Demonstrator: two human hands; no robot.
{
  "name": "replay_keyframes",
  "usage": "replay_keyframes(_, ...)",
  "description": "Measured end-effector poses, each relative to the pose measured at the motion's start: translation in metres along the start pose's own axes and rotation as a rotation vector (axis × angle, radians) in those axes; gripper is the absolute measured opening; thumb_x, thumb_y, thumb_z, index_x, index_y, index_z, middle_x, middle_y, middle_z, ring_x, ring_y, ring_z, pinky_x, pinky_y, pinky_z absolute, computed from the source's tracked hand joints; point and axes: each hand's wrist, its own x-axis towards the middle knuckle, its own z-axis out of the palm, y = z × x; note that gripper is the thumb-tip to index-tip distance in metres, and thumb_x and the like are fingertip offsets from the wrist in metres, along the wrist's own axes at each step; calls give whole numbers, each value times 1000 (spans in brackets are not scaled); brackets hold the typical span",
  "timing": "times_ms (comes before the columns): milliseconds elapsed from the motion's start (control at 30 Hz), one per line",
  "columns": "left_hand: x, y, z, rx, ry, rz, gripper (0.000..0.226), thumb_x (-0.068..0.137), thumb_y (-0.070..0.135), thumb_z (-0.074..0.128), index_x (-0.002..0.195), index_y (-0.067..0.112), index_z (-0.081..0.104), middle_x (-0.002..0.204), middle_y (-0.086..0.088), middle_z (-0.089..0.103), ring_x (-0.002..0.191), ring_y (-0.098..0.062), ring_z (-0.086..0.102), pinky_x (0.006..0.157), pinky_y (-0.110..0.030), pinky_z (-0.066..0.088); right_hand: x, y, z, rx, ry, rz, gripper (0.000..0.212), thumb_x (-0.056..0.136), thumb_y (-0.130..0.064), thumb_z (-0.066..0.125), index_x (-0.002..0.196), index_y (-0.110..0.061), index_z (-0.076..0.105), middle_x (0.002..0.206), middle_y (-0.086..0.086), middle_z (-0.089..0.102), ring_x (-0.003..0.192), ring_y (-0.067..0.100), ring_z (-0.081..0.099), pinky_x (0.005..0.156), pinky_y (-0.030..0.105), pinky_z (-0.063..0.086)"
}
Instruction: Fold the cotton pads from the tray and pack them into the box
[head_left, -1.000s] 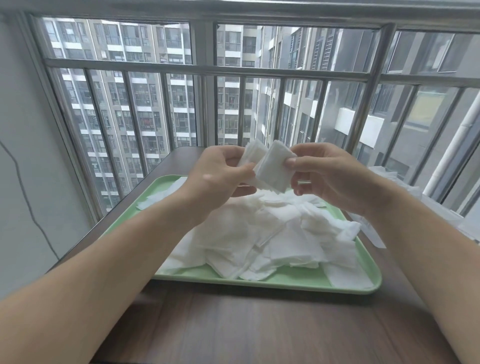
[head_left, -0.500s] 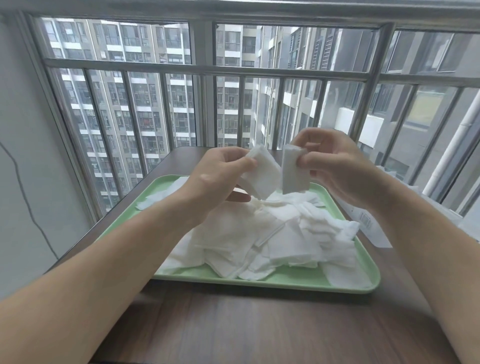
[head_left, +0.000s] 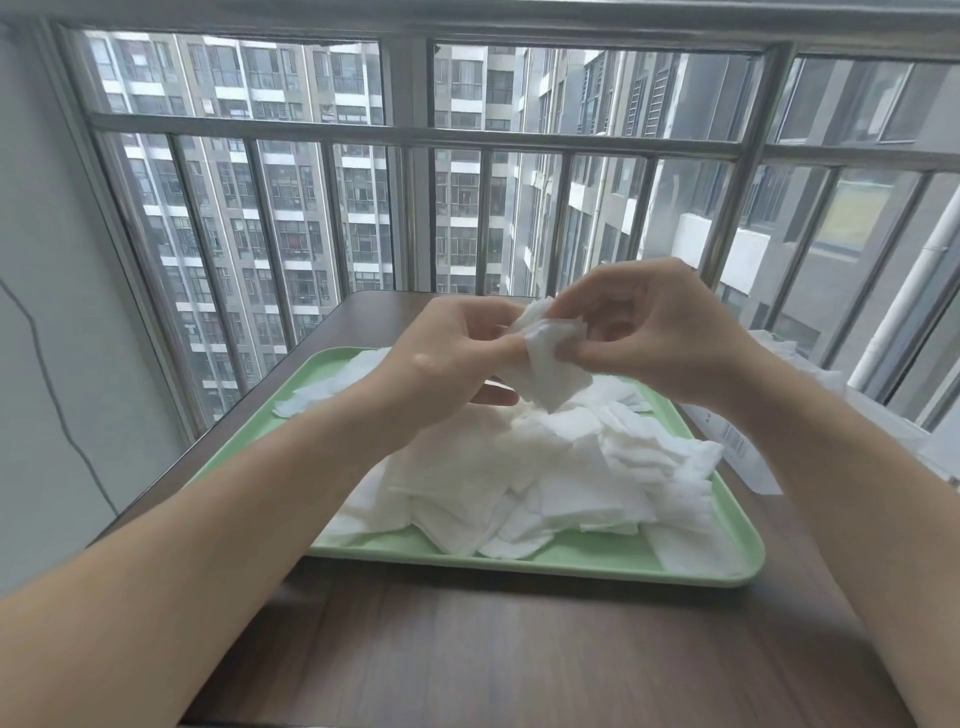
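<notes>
Item: small white square cotton pad (head_left: 556, 371), pinched at its upper edge between left hand (head_left: 447, 358) and right hand (head_left: 654, 332), long side hanging below the grip. Heap of loose white pads (head_left: 519, 467) on pale green plastic tray (head_left: 571, 569) is located directly beneath. Box is not clearly made out.
</notes>
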Motion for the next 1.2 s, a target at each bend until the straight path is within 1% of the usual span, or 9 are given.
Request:
replay_keyframes(100,0,-1,0,-10,-2,8,18,93,24,70,108,15,75,98,-7,77,90,-18,74,80,-34,62,1,-2,3,-156,40,-41,27,74,-3,84,97,-13,76,87,2,74,72,18,70,66,38,60)
replay_keyframes(267,2,-4,0,-87,90,12,18,88,22,75,102,11,74,98,-14,77,93,-28,75,81,-38,62,1,-2,11,-210,111,-15,34,71,-21,88,100,-16,71,90,-7,73,75,5,71,63,22,58)
replay_keyframes(433,3,-5,1,-118,110,-7,23,91,16,73,112,6,69,99,-13,77,92,-25,76,80,-37,62,1,-1,12,-171,111,17,36,71,-16,88,101,-16,68,86,-4,72,74,7,68,60,14,49)
replay_keyframes(633,6,-3,2,-288,108,-128,20,100,14,56,112,4,69,113,-24,71,94,-30,73,84,-42,60,1,1,16,-167,126,-13,29,74,-13,86,97,-14,67,80,-2,69,71,12,64,59,11,44)
replay_keyframes(733,7,2,4,-411,117,-261,32,101,25,54,121,3,65,121,-24,68,90,-27,71,75,-36,61,2,2,15,-155,108,-39,29,75,-12,86,97,-15,67,78,-5,66,71,11,63,62,12,44)
replay_keyframes(867,8,1,2,-520,145,-346,39,99,33,58,127,7,62,111,-16,70,89,-27,72,61,-32,59,3,3,16,-157,81,-71,31,77,-15,86,104,-20,70,80,-9,66,74,11,63,65,17,47)
replay_keyframes(967,8,1,-1,-578,116,-350,45,95,37,62,129,7,61,108,-14,68,88,-26,71,63,-33,60,3,3,18,-146,92,-94,24,80,-15,83,101,-20,72,85,-3,69,77,13,63,68,31,53)
replay_keyframes(1100,10,1,1,-554,158,-309,22,96,16,63,112,3,68,104,-14,69,91,-25,69,67,-30,62,2,-4,16,28,158,-43,14,84,-16,77,96,-15,70,93,6,70,90,30,67,76,48,59)
replay_keyframes(1200,10,-3,2,-500,176,-268,13,96,1,58,98,4,70,101,-15,70,91,-26,68,68,-30,62,3,-4,11,312,222,72,16,78,-17,70,94,-13,66,88,3,69,83,26,67,73,42,58)
